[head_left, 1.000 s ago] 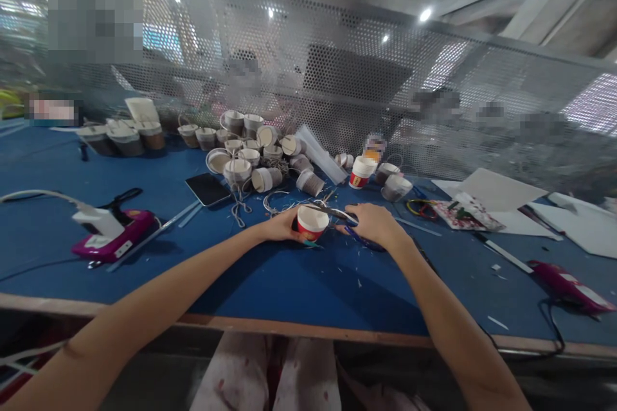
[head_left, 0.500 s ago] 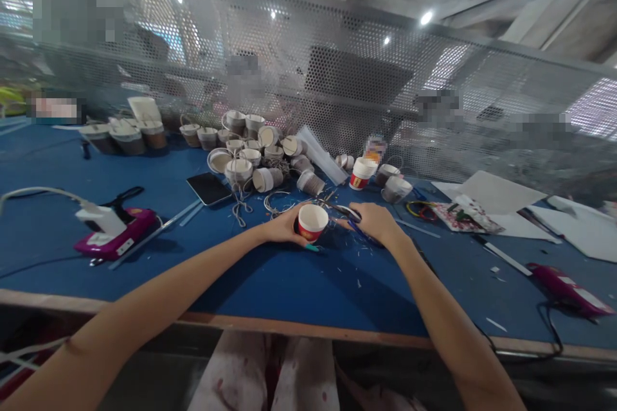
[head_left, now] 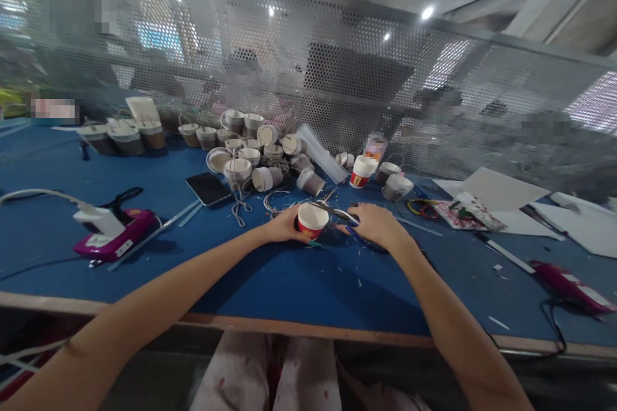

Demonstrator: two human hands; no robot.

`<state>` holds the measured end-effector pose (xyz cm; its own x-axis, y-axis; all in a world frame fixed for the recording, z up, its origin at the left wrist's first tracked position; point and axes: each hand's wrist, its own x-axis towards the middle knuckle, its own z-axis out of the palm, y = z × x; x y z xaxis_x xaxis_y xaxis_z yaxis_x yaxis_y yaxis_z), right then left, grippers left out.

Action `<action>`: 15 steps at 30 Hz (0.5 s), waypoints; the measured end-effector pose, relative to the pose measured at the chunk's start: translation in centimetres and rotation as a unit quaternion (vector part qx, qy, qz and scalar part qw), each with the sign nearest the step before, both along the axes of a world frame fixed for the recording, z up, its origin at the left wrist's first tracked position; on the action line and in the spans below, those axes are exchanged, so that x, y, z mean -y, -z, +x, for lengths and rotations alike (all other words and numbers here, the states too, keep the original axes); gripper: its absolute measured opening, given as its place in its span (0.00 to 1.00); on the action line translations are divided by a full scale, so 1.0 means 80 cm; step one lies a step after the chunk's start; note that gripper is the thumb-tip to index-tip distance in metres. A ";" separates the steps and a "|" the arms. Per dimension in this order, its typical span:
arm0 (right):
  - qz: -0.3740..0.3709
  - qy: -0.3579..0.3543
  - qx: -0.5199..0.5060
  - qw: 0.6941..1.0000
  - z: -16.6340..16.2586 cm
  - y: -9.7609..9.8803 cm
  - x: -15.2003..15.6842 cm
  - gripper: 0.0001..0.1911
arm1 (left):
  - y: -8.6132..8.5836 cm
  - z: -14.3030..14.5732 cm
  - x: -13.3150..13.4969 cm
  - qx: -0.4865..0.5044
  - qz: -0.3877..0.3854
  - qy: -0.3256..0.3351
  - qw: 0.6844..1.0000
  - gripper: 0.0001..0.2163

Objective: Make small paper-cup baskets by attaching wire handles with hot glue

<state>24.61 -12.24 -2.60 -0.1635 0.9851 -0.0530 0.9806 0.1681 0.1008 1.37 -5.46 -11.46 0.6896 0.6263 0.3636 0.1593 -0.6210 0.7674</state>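
My left hand (head_left: pixel 285 225) is wrapped round a red and white paper cup (head_left: pixel 311 223), its mouth tilted toward me. In my right hand (head_left: pixel 370 223) is a pair of scissors (head_left: pixel 351 230) with blue on the handle. The blades point left and reach the cup's rim; whether they touch or cut it I cannot tell. A small teal piece (head_left: pixel 314 244) shows just under the cup. Behind my right hand stands another red and white paper cup (head_left: pixel 363 173).
Beyond my hands lies a pile of twine-wrapped cups (head_left: pixel 267 176). A phone (head_left: pixel 208 189) and a purple glue gun or power block (head_left: pixel 114 237) are on the left. White sheets (head_left: pixel 491 196) and a second purple device (head_left: pixel 571 286) lie right. A perforated metal screen (head_left: pixel 289 70) stands behind.
The scissors have moved left, with their blades now at the cup's rim. My right hand has shifted slightly. My left hand keeps its hold on the cup.
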 end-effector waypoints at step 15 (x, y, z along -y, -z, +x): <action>0.044 0.018 -0.049 0.998 0.011 0.010 -0.011 0.24 | 0.014 -0.004 -0.006 0.035 -0.071 0.021 0.997 0.47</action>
